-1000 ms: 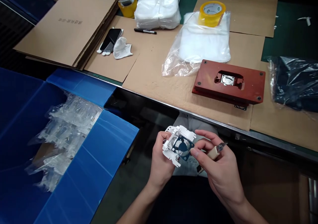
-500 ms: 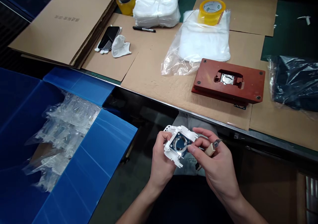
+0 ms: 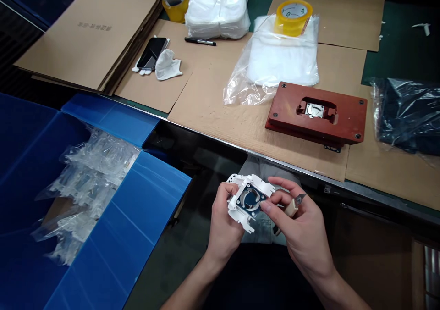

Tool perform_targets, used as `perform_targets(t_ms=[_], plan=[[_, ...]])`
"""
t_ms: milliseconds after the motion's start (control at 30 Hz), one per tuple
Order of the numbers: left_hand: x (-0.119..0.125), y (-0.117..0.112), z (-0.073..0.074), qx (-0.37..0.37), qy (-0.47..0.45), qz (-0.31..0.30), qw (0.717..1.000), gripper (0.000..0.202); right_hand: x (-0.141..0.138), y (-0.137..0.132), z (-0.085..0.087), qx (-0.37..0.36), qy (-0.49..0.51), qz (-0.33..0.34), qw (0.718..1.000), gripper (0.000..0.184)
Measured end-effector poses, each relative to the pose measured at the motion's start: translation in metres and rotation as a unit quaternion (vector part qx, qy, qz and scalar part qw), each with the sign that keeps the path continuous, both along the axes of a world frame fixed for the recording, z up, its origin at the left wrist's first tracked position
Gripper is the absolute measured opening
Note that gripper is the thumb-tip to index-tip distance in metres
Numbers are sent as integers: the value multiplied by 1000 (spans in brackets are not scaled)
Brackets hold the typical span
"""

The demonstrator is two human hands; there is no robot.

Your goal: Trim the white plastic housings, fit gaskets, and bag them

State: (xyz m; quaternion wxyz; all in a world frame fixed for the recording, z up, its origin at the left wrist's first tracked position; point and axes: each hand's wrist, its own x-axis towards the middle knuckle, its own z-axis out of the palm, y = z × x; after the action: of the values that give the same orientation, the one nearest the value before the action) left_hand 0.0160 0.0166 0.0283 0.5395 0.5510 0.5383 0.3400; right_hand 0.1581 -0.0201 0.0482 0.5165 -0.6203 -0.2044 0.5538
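Over my lap, my left hand [image 3: 225,216] is closed around the left side of a white plastic housing [image 3: 256,181] with clips along its edges. Set in its middle is a dark square plate [image 3: 245,203] with a round, curved-slot opening. My right hand [image 3: 302,227] is closed on a small beige-handled utility knife [image 3: 292,207], its blade pointing up and right, away from the housing. The thumb and a finger of that hand meet at the plate's right edge; whether they pinch it is hard to see.
On the cardboard-covered bench stands a red-brown fixture block [image 3: 347,113] with a metal insert. Behind lie white bags [image 3: 282,58], a yellow tape roll [image 3: 294,19], a pen [image 3: 200,41] and a phone [image 3: 151,53]. At left, a blue box [image 3: 137,209] holds bagged white parts [image 3: 92,177].
Both hands and the housing keep nearly the same pose. The whole view has shifted by a few pixels, and the knife is tilted very slightly differently.
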Motion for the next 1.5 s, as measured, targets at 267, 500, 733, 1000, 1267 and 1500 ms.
perform_targets(t_ms=[267,500,733,1000,1267,1500], plan=[[1,-1,0,10,12,0,1000,27,4,0,1,-5,3,13,1000,42],[2,-2,0,13,33,2,999,26,7,1,-1,-2,34,14,999,41],[5,-4,1,3,33,15,999,28,7,0,-4,13,49,5,999,40],[6,-4,-1,10,34,22,999,30,5,1,0,1,42,11,999,42],[0,-2,-6,53,81,28,995,26,1,-5,0,-48,120,-15,991,39],[-5,-3,-8,113,123,20,986,29,-1,-7,-4,-101,157,110,976,31]])
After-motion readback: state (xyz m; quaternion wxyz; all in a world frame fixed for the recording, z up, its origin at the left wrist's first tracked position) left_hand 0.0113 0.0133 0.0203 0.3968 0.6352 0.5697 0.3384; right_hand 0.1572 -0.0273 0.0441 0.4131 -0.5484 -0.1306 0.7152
